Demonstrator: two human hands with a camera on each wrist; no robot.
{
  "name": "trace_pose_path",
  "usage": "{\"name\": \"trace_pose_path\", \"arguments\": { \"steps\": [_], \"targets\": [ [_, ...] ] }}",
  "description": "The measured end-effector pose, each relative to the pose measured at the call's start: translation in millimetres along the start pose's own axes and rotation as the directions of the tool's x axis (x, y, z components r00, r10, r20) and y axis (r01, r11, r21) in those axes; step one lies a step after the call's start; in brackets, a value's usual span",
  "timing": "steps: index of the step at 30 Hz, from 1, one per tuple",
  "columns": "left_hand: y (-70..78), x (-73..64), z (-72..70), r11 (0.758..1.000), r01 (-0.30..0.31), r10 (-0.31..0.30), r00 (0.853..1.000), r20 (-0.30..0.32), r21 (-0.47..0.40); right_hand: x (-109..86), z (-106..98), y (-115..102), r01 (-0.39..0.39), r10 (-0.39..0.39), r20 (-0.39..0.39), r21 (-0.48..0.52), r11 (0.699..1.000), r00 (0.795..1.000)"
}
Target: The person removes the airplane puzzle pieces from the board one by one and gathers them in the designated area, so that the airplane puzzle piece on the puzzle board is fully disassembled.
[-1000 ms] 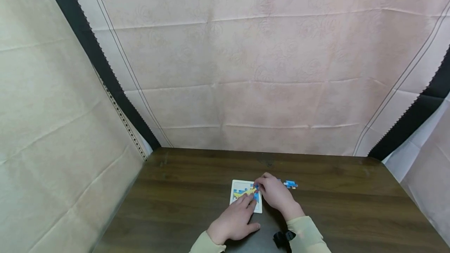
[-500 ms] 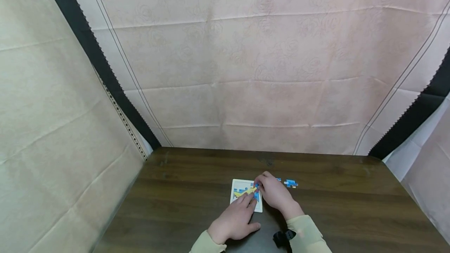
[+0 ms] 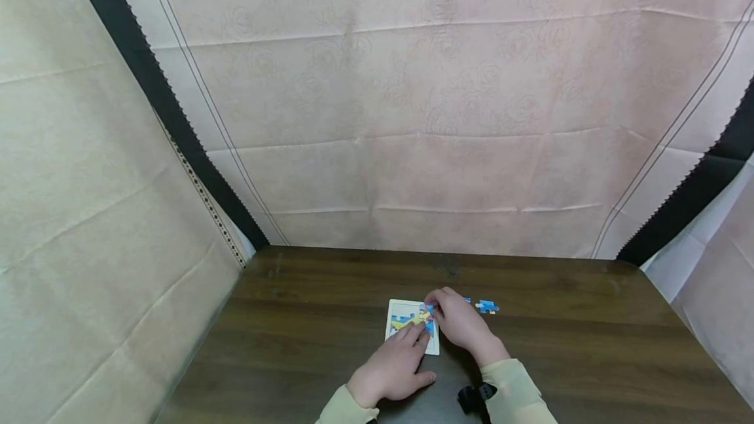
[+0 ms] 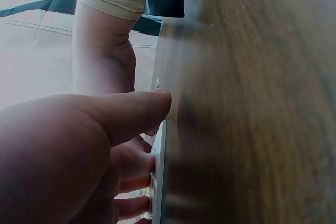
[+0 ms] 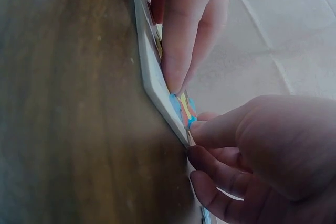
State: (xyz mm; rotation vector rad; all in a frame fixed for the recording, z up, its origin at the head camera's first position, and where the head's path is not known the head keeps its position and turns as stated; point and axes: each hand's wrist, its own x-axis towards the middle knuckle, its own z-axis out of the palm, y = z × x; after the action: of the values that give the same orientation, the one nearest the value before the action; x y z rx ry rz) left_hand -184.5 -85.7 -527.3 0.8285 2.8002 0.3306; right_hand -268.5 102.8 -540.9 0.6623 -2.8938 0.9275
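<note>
A small jigsaw puzzle tray [image 3: 396, 305] with a white rim lies flat on the table, showing blue and yellow pieces inside. My left hand [image 3: 391, 371] rests on its near part, fingers extended and thumb held out to the side; in the left wrist view the fingertips touch the face of the tray [image 4: 161, 166]. At the tray's right side, my right hand [image 3: 462, 326] pinches a puzzle piece [image 5: 185, 109] coloured blue, yellow and orange. That piece sits slightly raised at the tray's edge. My fingers hide part of the picture.
Loose blue puzzle pieces [image 3: 487, 307] lie on the table just right of the tray, one partly behind the right hand. The dark wooden table [image 3: 306, 319] ends at a pale fabric wall [image 3: 448, 116]. A black wrist device [image 3: 471, 400] sits by the right sleeve.
Both hands stay nearly in place. The right fingertips shift slightly at the tray's upper right, and more of the coloured piece shows beneath them.
</note>
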Motion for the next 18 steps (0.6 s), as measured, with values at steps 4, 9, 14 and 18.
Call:
{"name": "trace_pose_path", "arguments": {
  "steps": [4,9,14,18],
  "targets": [
    [1.0,-0.4,-1.6,1.000,0.008,-0.008,1.000,0.009,-0.005,0.5,-1.5,-0.6,-0.016,0.016,0.006,0.016,1.000,1.000],
    [0.8,0.3,-1.4,1.000,0.010,-0.010,1.000,0.015,-0.006,0.7,-3.7,-1.5,-0.036,0.036,0.007,0.058,0.998,0.999],
    [0.7,0.1,-1.4,1.000,0.010,-0.009,1.000,0.016,-0.008,0.0,-2.6,0.0,-0.041,0.040,0.016,0.057,0.998,0.999],
    [0.8,-0.4,-1.2,1.000,0.008,-0.007,1.000,0.009,-0.004,0.0,-0.7,1.5,-0.041,0.041,0.019,0.046,0.998,0.999]
  ]
}}
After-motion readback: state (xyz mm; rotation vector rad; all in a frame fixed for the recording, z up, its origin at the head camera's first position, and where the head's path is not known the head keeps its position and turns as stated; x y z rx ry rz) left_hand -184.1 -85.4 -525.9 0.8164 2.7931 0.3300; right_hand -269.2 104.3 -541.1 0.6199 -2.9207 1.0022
